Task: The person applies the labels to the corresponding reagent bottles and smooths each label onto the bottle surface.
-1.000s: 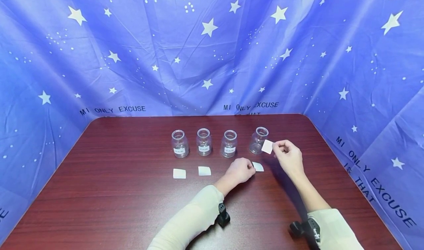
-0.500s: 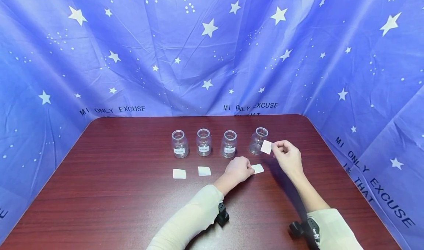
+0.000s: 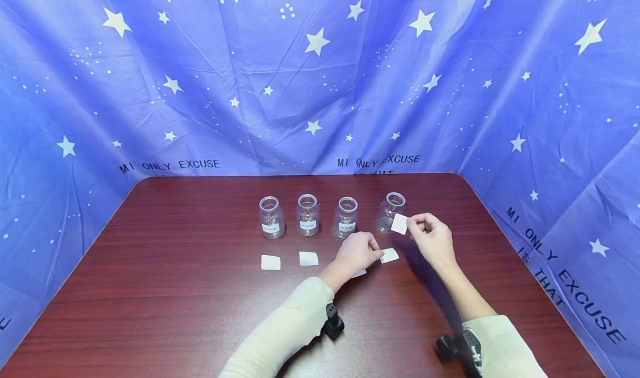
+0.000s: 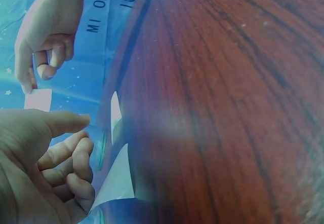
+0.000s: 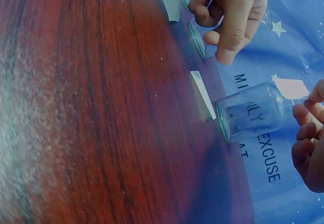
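My right hand (image 3: 433, 241) pinches a small white label (image 3: 399, 223) by its edge. The label is in front of the rightmost glass jar (image 3: 386, 219), which bears no label that I can see; whether they touch I cannot tell. The left hand (image 3: 357, 252) hovers over the table, its fingers loosely curled around nothing, as the left wrist view shows. Close to its fingertips lies a white paper piece (image 3: 390, 255). Another curled paper piece (image 4: 117, 178) lies below that hand, mostly hidden in the head view.
Three labelled glass jars stand in a row to the left: a left one (image 3: 271, 218), a middle one (image 3: 307, 215) and one (image 3: 345, 217) behind my left hand. Two white paper pieces (image 3: 270, 263) (image 3: 308, 258) lie in front. A blue star curtain (image 3: 315, 89) surrounds the table (image 3: 165, 289).
My left hand has come away from the paper piece at right, drawing slightly back to the left. The right hand has shifted the label a little left across the jar.
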Motion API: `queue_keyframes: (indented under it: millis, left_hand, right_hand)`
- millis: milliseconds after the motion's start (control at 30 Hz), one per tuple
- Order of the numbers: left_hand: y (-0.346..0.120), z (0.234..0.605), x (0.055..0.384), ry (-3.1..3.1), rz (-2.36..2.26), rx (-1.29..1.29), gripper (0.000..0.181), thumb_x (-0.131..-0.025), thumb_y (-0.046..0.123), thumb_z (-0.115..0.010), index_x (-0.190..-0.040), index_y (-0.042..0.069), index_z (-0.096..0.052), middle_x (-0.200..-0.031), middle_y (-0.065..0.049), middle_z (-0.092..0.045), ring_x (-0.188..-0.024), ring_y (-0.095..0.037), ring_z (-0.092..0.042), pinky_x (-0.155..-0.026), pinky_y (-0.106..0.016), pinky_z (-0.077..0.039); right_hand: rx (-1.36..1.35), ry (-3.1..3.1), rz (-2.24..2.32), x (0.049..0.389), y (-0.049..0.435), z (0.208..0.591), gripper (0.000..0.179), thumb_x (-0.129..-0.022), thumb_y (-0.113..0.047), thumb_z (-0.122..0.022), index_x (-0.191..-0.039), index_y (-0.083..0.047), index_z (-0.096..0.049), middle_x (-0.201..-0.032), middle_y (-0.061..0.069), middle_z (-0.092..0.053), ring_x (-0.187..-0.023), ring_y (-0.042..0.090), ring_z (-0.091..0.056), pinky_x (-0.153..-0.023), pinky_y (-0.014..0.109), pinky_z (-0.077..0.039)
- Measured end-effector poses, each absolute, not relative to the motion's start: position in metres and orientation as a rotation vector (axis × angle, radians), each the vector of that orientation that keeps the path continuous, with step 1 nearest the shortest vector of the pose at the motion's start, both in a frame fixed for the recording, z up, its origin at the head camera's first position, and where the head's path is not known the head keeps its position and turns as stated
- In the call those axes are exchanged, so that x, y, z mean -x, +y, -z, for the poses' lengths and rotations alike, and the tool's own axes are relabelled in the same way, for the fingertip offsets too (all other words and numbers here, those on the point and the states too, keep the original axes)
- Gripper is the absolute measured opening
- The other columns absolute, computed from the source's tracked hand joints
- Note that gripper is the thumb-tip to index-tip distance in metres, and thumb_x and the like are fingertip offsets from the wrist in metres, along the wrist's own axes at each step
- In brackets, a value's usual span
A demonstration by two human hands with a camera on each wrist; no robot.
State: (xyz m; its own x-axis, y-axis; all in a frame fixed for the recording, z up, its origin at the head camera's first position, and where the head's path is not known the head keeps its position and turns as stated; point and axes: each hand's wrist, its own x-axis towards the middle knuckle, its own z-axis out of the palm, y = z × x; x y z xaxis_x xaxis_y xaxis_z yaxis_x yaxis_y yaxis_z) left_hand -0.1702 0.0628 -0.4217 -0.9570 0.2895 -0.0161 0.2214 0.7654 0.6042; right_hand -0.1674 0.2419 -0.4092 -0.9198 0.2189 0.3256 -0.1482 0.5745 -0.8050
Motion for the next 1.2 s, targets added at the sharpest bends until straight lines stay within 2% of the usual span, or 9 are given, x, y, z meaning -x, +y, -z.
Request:
queue_keyframes:
  millis: [133, 400, 700, 1000, 1200]
  left_hand:
    - [0.061, 0.422, 0.173, 2.808, -1.109, -0.439, 0.012, -0.080, 0.027, -0.070, -0.081, 0.016, -0.066, -0.067, 0.007, -0.060, -0.060, -0.003, -0.051, -0.057, -0.018, -0.041]
    - [0.056, 0.415, 0.177, 2.657, -1.471, -0.464, 0.013, -0.081, 0.018, -0.069, -0.092, 0.011, -0.065, -0.074, 0.001, -0.067, -0.062, -0.001, -0.053, -0.061, -0.015, -0.042]
    - [0.055, 0.412, 0.180, 2.589, -1.734, -0.491, 0.014, -0.083, 0.014, -0.067, -0.094, 0.006, -0.066, -0.079, -0.006, -0.068, -0.066, -0.001, -0.054, -0.063, -0.014, -0.043]
    - [0.055, 0.413, 0.182, 2.444, -1.892, -0.387, 0.012, -0.084, 0.011, -0.066, -0.093, 0.002, -0.067, -0.074, -0.007, -0.065, -0.056, -0.001, -0.051, -0.052, -0.013, -0.042]
    - [0.054, 0.415, 0.184, 2.434, -1.899, -0.376, 0.016, -0.086, 0.015, -0.064, -0.095, 0.002, -0.068, -0.075, -0.012, -0.067, -0.055, -0.005, -0.055, -0.053, -0.015, -0.044]
  right_hand:
    - [0.034, -2.427, -1.276, 0.168, 0.240, 0.412, 0.016, -0.087, -0.022, -0.061, -0.083, -0.006, -0.065, -0.060, 0.010, -0.063, -0.047, 0.002, -0.051, -0.049, 0.016, -0.039]
    - [-0.055, -2.401, -1.156, 0.167, 0.231, 0.418, 0.007, -0.085, -0.015, -0.063, -0.081, -0.010, -0.066, -0.057, -0.002, -0.056, -0.049, 0.001, -0.043, -0.048, 0.015, -0.035]
    - [-0.244, -2.321, -0.933, 0.164, 0.221, 0.424, 0.003, -0.082, -0.013, -0.065, -0.079, -0.011, -0.065, -0.057, -0.006, -0.054, -0.051, -0.002, -0.041, -0.048, 0.014, -0.032]
    - [-0.444, -2.177, -0.714, 0.165, 0.220, 0.430, 0.003, -0.079, -0.015, -0.065, -0.080, -0.012, -0.064, -0.054, -0.010, -0.049, -0.051, -0.004, -0.039, -0.045, 0.017, -0.031]
    - [-0.530, -2.153, -0.717, 0.163, 0.219, 0.427, 0.004, -0.076, -0.011, -0.066, -0.080, -0.012, -0.065, -0.054, -0.009, -0.049, -0.050, -0.001, -0.040, -0.045, 0.016, -0.032]
